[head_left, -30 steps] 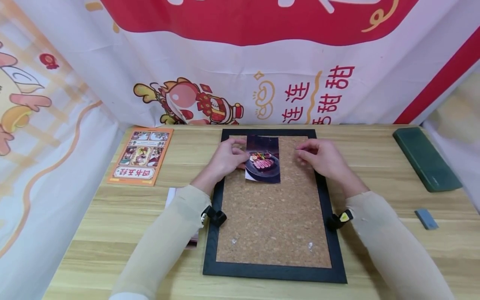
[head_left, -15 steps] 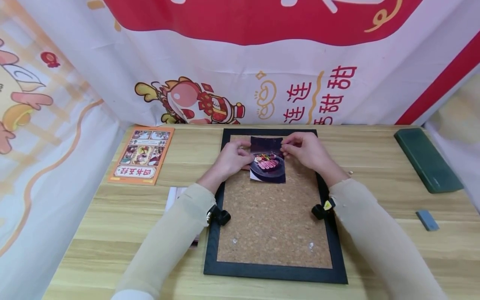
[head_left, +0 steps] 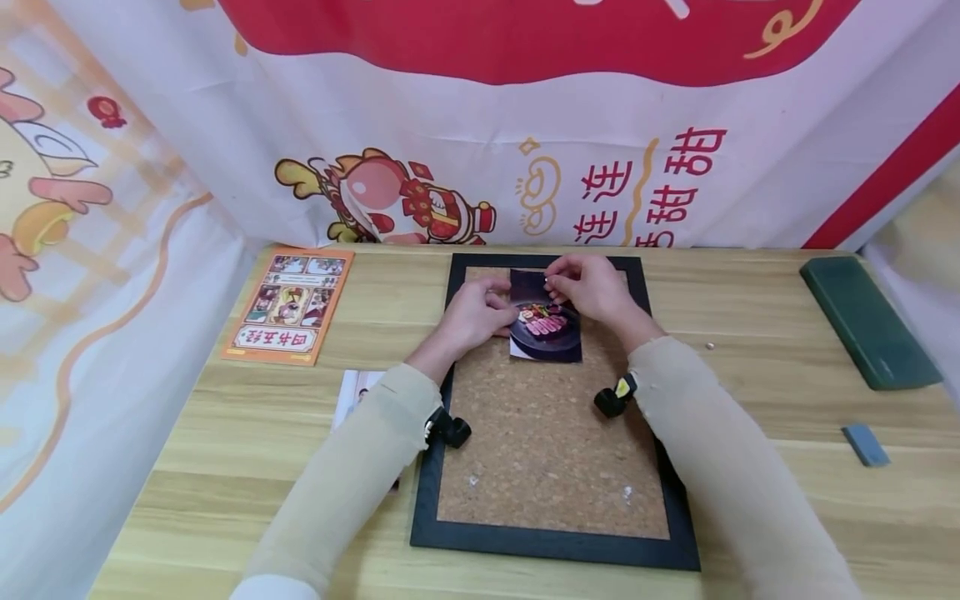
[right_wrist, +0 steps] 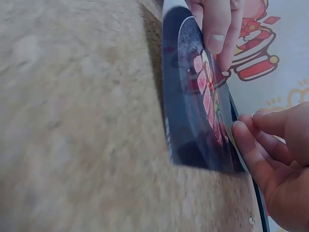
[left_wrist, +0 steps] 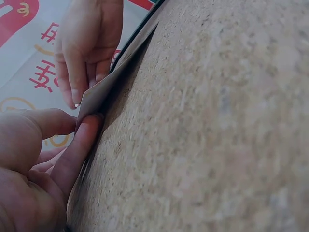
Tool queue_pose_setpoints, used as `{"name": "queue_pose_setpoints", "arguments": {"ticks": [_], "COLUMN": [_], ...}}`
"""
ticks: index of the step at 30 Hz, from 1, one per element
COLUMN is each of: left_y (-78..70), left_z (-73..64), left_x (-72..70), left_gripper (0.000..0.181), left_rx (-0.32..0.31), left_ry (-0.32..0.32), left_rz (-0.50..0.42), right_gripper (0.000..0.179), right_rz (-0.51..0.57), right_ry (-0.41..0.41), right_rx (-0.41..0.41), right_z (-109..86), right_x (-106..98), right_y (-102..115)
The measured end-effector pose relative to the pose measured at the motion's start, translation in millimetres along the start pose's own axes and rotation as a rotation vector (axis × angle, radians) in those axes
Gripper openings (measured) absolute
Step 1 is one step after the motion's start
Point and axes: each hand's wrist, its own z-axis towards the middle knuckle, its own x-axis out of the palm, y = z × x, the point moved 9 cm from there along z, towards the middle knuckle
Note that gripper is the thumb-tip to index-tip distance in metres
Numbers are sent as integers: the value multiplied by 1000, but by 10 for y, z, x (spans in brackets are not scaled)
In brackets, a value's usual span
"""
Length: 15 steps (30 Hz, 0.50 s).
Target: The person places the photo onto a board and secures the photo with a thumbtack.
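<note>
Pinches the left edge of a dark rectangular paper photo of plated food [head_left: 547, 329] between thumb and fingers of the left hand [head_left: 476, 317], probably to steady a thin, bendy sheet without covering the printed dish. Holds it over the upper part of a speckled brown cork board [head_left: 555, 442] set in a flat black rectangular frame [head_left: 555, 543], slightly tilted, with a shadowed gap beneath in both wrist views; lifted there rather than pressed flat, perhaps to leave room for fingertips behind the edge. Bent close together, the fingers of the right hand [head_left: 596, 292], right by the dark upper part of the photo; at their tips, a tiny pale spot, fingernail or small object, so cannot tell whether grasping anything. Laid between both forearms on the pale wood-grain table [head_left: 780, 358], the framed board, likely for equal reach from either side. Partly under the left forearm, a pale stack of paper sheets [head_left: 356, 392], within easy reach. Set well apart, seemingly to spare working room: an orange printed booklet [head_left: 288, 307] to the left, a long dark-green box [head_left: 870, 321] and a small blue-grey block [head_left: 866, 445] to the right.
</note>
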Motion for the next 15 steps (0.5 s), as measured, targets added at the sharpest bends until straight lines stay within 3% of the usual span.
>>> {"name": "queue_pose_setpoints", "arguments": {"ticks": [15], "left_y": [7], "left_z": [12], "left_x": [10], "left_gripper": [51], "left_rx": [3], "left_ry": [-1], "left_rz": [-15], "right_gripper": [22], "right_rz": [-52], "right_ry": [-5], "right_rx": [70], "right_z": [264], "right_x": [59], "right_y": [15]}}
